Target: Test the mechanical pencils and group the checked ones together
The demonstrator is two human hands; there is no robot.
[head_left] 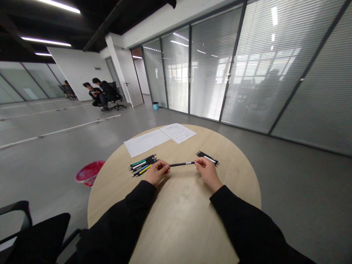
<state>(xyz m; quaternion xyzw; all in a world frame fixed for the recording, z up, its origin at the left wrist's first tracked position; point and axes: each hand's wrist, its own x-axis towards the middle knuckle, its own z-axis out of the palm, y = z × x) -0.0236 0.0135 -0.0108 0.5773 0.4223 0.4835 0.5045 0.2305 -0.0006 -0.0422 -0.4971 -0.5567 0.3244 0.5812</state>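
So, the L hand [157, 173] and R hand [208, 173] are apart, but both pinch one thin black pen [181, 164] w/ a silver bit near the R end. It goes across the gap btwn them, just above the table, L fingers at one end & R fingers at the other. I think both hands have a firm hold, but it's hard to be sure from up here.

Just past the L hand is a messy pile of pens [142, 165], some w/ green, blue or yellow on them. Just past the R hand is a smaller pile of black & white pens [207, 158]. All of this is on a round wood table [181, 220]. Two white papers [146, 143] [178, 132] lie side by side near the far edge. Black sleeves [118, 223] come in from the bottom.

Off to the left are a red bin [89, 173] and a black chair [35, 234]. Far back, two people [101, 94] are close together near a small blue bin [155, 106] and glass walls w/ blinds [211, 66].
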